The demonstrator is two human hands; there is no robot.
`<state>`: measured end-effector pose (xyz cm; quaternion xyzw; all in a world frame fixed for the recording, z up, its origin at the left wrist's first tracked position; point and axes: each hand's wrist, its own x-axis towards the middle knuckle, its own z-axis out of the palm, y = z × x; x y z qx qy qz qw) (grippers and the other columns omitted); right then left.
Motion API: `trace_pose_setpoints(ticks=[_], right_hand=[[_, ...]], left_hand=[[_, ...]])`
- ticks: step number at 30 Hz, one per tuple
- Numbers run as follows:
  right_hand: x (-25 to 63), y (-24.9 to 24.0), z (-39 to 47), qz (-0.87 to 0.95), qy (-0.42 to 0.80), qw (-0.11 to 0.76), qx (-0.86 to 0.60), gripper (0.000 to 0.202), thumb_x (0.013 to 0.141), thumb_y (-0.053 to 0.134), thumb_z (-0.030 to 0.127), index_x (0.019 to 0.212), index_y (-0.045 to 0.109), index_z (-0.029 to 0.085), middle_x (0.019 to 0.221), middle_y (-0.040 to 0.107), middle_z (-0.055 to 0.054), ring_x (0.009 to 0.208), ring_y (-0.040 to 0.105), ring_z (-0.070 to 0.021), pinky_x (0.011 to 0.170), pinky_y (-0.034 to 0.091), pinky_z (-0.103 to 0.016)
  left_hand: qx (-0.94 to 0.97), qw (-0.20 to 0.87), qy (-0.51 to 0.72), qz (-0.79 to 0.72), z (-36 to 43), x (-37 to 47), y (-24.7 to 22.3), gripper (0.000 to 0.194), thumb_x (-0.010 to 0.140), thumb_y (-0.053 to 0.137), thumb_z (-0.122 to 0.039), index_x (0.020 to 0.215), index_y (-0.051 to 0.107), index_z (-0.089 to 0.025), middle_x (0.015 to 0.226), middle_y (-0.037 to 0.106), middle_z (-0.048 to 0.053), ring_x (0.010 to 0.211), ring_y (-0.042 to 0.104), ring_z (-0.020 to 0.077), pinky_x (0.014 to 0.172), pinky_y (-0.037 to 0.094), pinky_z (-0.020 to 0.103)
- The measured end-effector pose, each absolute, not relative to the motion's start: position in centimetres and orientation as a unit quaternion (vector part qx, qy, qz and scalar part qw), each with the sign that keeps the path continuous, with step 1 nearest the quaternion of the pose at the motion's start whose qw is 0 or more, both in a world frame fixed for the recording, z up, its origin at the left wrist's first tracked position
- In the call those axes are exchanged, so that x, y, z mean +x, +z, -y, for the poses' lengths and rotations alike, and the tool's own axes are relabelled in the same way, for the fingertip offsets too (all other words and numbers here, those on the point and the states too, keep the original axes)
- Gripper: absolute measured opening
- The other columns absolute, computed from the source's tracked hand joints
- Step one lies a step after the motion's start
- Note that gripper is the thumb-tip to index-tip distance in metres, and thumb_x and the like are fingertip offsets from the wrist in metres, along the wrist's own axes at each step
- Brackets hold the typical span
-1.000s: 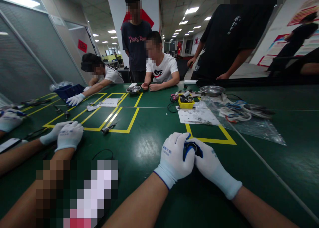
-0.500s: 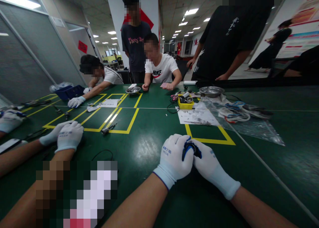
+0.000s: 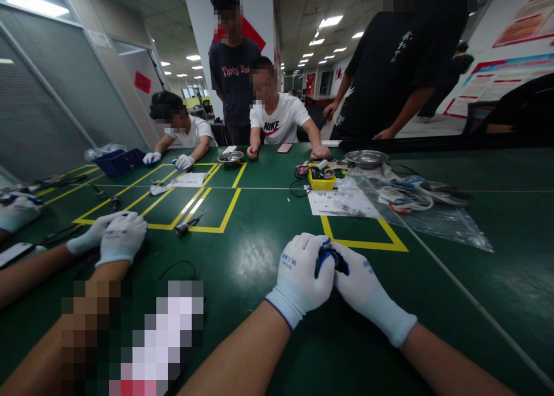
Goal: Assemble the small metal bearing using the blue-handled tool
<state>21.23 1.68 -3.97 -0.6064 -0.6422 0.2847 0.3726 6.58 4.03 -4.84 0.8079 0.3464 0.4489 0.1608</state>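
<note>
White gloves with blue palms cover both of my hands, which meet over the green table (image 3: 255, 303). My left hand (image 3: 305, 275) is closed, its thumb and fingers curled round a small dark part (image 3: 332, 257). From the other side my right hand (image 3: 361, 283) grips the same part, its fingers bent inward. Fingers hide most of that piece, so its kind cannot be made out. Just beyond my hands lies a yellow tape outline (image 3: 367, 246).
A yellow bin (image 3: 322, 182) of metal parts, white paper (image 3: 344, 204), a plastic bag (image 3: 454, 225) with cables and a steel bowl (image 3: 367, 158) lie ahead. A metal part (image 3: 184, 227) is on the left. A co-worker's gloved hands (image 3: 123, 237) are at left; other people sit or stand opposite.
My hands have stayed in nearly the same place. Across the table, the person at left has drawn both gloved hands back; the seated person's hand has left the pink phone.
</note>
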Motion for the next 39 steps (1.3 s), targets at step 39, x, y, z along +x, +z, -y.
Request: trace_pose_setpoints(ticks=[39], right_hand=[[21.13, -3.87, -1.61, 0.644, 0.289, 0.389, -0.592, 0.019, 0.087, 0.058, 0.03, 0.099, 0.071, 0.022, 0.105, 0.077, -0.009, 0.098, 0.073, -0.029, 0.092, 0.06, -0.046]], left_hand=[[0.794, 0.173, 0.466, -0.349, -4.17, 6.58, -5.02, 0.029, 0.093, 0.056, -0.023, 0.12, 0.064, -0.02, 0.111, 0.068, 0.01, 0.103, 0.064, 0.0265, 0.093, 0.056, 0.044]])
